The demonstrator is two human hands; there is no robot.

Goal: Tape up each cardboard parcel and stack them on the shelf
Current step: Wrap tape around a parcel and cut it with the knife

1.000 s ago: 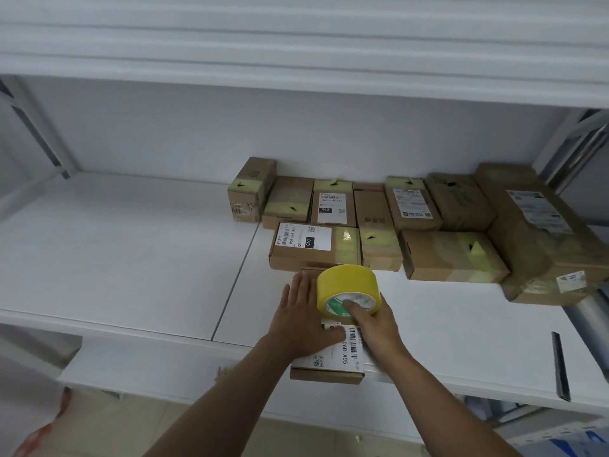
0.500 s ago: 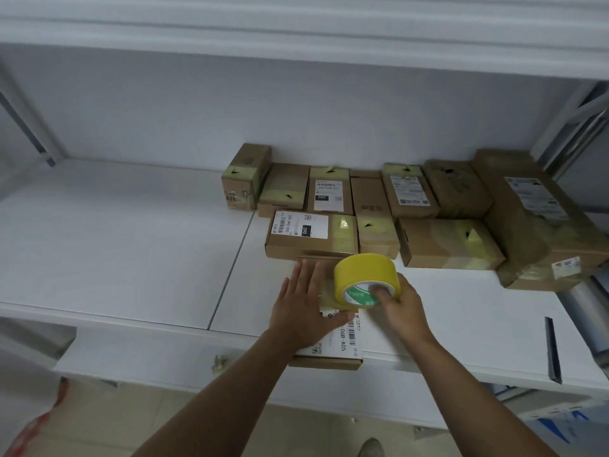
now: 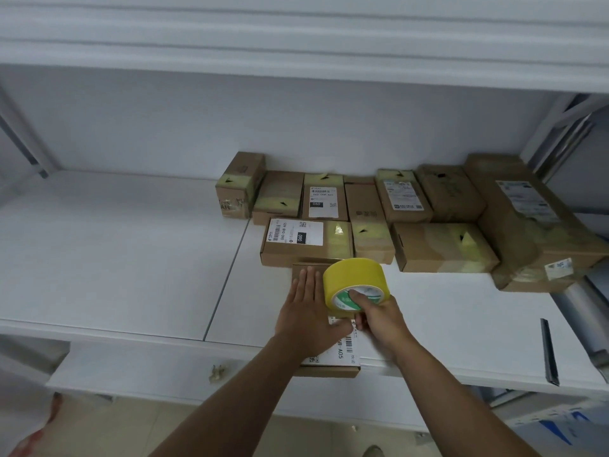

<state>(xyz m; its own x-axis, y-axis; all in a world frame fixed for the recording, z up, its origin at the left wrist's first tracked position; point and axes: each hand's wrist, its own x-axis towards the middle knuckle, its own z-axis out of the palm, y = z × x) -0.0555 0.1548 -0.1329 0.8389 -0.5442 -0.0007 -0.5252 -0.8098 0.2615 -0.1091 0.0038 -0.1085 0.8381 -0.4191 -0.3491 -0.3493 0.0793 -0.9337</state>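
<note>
Near edge of the white shelf [image 3: 131, 275]: a flat brown cardboard parcel [image 3: 329, 369] lies with its near end overhanging the shelf lip, matte corrugated board, rectangular, with a white printed label carrying barcodes on its top face. Left hand [image 3: 304, 319] lies flat on the parcel top, fingers straight and together, pointing away from the person, palm pressing down. Right hand [image 3: 379, 319] sits just right of the left hand, fingers curled round a yellow tape roll [image 3: 354, 283], with fingertips hooked inside the core. The roll is a glossy cylinder with a green-and-white printed inner ring, tilted and resting over the far part of the parcel; whether tape has been drawn onto the board cannot be told. Directly beyond the parcel and touching its far end: a low flat labelled box [image 3: 306, 242], white label on its left, a yellowish translucent tape patch on its right. Right of that box: a narrow box [image 3: 372, 239] and a wider box [image 3: 443, 247], both with yellow-green tape bands. Behind these, along the back wall: a row of small brown cartons [image 3: 324, 201], most banded with the same tape; the leftmost one [image 3: 239, 184] stands taller. Far right of the parcel: a large box [image 3: 527, 225] wrapped in shiny clear tape, wrinkled. A dark thin metal strip [image 3: 548, 351] lies on the shelf at near right, well apart from the parcel.
</note>
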